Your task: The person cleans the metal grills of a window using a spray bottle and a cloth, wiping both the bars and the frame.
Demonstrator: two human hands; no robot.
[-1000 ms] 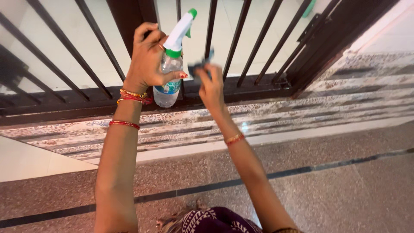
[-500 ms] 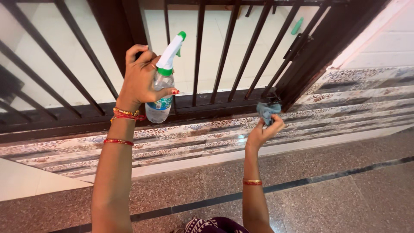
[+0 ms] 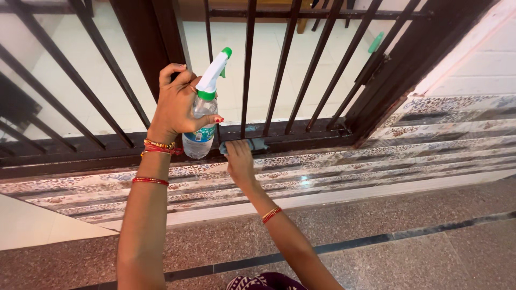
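Left hand (image 3: pixel 177 104): wrapped around clear spray bottle (image 3: pixel 201 121), upright, before dark gate (image 3: pixel 301 64). Right hand (image 3: pixel 239 161): at 4 o'clock of bottle, pressing blue cloth (image 3: pixel 253 144) onto gate's bottom rail

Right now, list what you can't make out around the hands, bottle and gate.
Head view only:
- Cloth: mostly hidden under the right hand; shape unclear.
- Spray bottle: far side covered by the left hand; liquid level not readable.
- Trigger: behind the fingers; pressed or not, cannot tell.
- Gate: top cut off by the frame's upper edge.
- Green object beyond the bars: too small to identify.
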